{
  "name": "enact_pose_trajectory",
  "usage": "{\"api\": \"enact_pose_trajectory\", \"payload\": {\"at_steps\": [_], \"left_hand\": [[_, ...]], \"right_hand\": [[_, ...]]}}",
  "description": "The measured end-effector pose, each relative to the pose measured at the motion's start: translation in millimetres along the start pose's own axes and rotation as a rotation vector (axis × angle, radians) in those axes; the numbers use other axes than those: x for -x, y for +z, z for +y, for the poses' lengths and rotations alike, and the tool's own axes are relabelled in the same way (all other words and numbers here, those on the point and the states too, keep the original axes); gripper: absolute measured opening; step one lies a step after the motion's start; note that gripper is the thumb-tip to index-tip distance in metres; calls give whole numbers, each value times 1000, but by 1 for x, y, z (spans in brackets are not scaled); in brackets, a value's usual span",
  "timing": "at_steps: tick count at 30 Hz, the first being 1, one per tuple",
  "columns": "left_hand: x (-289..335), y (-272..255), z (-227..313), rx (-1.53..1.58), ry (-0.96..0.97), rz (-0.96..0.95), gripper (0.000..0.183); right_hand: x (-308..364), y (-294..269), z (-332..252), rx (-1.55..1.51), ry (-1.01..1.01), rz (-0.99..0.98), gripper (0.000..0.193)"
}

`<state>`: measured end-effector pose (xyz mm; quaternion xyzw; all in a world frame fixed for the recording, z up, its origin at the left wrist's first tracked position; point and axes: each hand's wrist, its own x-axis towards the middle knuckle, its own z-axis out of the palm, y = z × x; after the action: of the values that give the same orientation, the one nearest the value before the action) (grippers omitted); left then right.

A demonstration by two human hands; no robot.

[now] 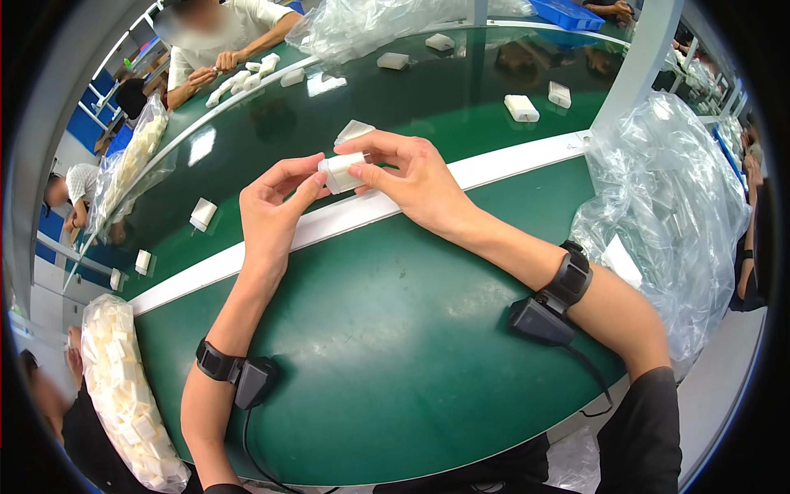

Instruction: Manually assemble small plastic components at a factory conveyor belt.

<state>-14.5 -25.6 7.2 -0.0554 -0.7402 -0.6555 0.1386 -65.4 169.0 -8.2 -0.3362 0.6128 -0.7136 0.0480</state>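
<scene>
A small white plastic block-shaped housing [342,173] is held up between my two hands, above the white rail that crosses the green bench. My left hand [274,204] pinches its left end between thumb and fingers. With thumb and fingers my right hand [411,174] grips its right side. Just behind it, a second whitish block [354,130] shows, partly hidden by my right fingers. Both my wrists carry black straps with small black boxes and cables.
Beyond the white rail [502,168], several white blocks [521,108] lie scattered on the dark green belt [461,90]. A bag of white pieces [123,387] stands at the left, a big clear plastic bag [666,206] at the right. Across the belt a person [222,41] handles white pieces.
</scene>
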Motion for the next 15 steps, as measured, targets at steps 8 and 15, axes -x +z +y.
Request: {"api": "enact_pose_trajectory", "payload": {"at_steps": [8,15], "left_hand": [[0,-2,-3,-15,123,-90,15],[-2,-4,0,-25,70,-151,12]], "right_hand": [[4,3,-2,86,-27,95,22],[8,-4,-6,245,-80,11,21]]}}
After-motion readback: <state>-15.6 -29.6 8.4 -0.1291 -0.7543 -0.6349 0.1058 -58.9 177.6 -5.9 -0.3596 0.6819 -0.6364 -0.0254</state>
